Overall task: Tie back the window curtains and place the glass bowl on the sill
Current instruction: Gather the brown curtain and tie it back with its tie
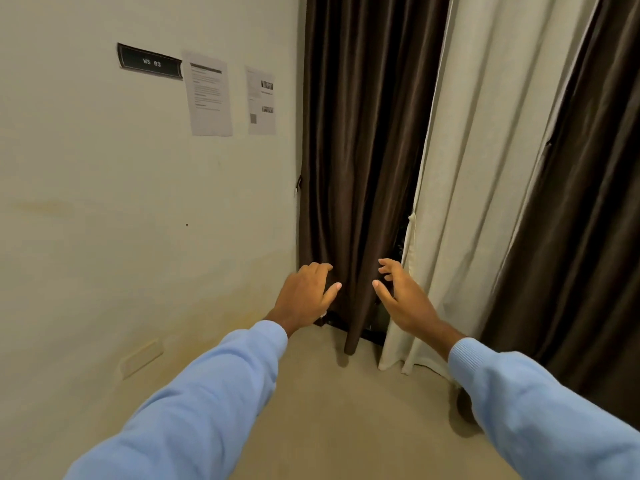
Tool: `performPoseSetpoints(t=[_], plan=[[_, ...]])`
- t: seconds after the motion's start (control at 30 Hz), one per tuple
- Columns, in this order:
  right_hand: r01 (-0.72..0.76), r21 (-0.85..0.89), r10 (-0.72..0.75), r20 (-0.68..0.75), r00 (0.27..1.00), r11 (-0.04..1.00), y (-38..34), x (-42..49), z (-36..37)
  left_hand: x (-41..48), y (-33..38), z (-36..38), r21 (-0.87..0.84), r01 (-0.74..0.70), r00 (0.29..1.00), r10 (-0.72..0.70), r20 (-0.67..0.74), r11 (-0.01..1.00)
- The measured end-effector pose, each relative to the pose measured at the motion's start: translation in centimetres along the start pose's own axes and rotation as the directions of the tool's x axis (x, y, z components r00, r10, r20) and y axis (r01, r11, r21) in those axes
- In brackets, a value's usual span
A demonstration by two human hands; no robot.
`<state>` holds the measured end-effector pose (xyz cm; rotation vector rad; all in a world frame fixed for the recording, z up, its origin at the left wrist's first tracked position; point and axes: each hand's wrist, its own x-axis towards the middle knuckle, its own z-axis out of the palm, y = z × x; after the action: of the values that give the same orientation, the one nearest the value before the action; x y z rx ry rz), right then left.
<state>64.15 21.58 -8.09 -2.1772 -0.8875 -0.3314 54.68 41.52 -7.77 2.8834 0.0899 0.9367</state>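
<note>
- Nearest the camera, two blue sleeves [214, 393] reach forward over the beige floor [329, 410].
- The left hand [306, 292] and right hand [403, 296] hover low on either side of one hanging fold of the brown curtain [363, 133]. Both have their fingers spread wide and grip nothing. Whether any fingertip touches the cloth I cannot tell.
- The brown curtain hangs loose and untied, its hem just off the floor. Just beside it on the right is a cream curtain [485, 168], and past that a second brown panel [571, 254].
- The fabric looks soft, thick and fairly heavy, so it should bunch easily but slide out of a light pinch. A likely hold is a full wrap of both hands round the gathered folds, higher up than the hands are now.
- No tie-back can be made out. The glass bowl is not in view, and the sill is hidden behind the curtains.
- Farther left, the wall [104, 202] carries a dark sign [150, 61] and two papers [209, 95].
</note>
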Motion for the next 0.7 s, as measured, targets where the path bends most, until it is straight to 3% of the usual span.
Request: performPoseSetpoints(t=[0.7], plan=[[0.037, 0.077, -0.035, -0.022, 0.999, 0.996, 14.7, 34.3, 14.3, 28.4, -16.6, 18.7, 0.032, 0.067, 0.995, -0.069, 0.074, 0.997]])
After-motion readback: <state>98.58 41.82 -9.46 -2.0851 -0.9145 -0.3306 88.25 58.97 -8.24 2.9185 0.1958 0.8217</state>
